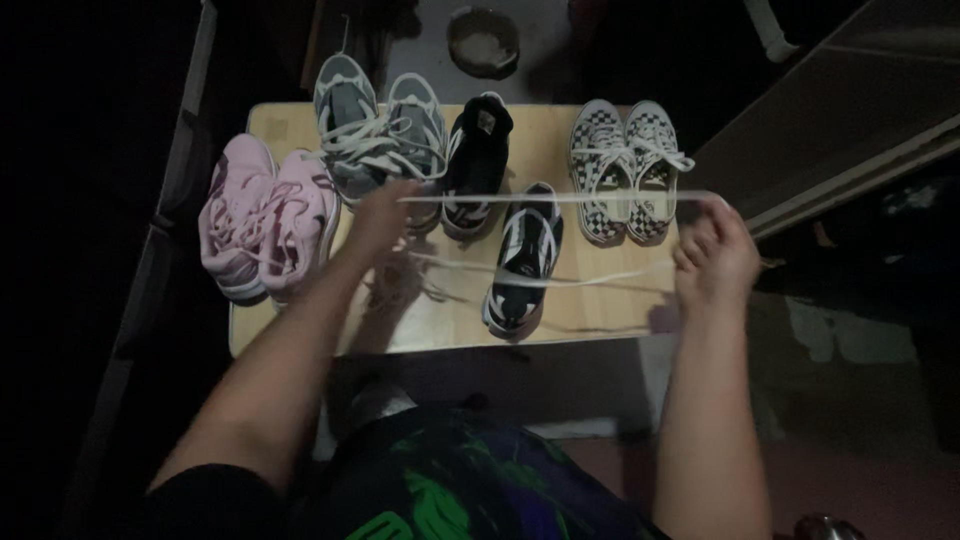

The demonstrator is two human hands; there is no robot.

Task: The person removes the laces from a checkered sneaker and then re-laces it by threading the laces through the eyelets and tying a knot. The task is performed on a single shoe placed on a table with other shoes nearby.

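A white shoelace (pixel 560 198) is stretched taut between my two hands above a small wooden table (pixel 590 315). My left hand (pixel 380 215) pinches one end over the table's middle left. My right hand (pixel 715 255) grips the other end past the table's right edge. The lace's slack part (pixel 590 280) runs back across a black and white sneaker (pixel 525 260) lying below, nearest the front edge. A second black and white sneaker (pixel 478 165) stands behind it.
Pink sneakers (pixel 262 215) sit at the table's left, grey and white sneakers (pixel 380 130) at the back, and checkered slip-on style shoes (pixel 625 165) at the right. A round bowl (pixel 483 40) lies on the floor behind. The surroundings are dark.
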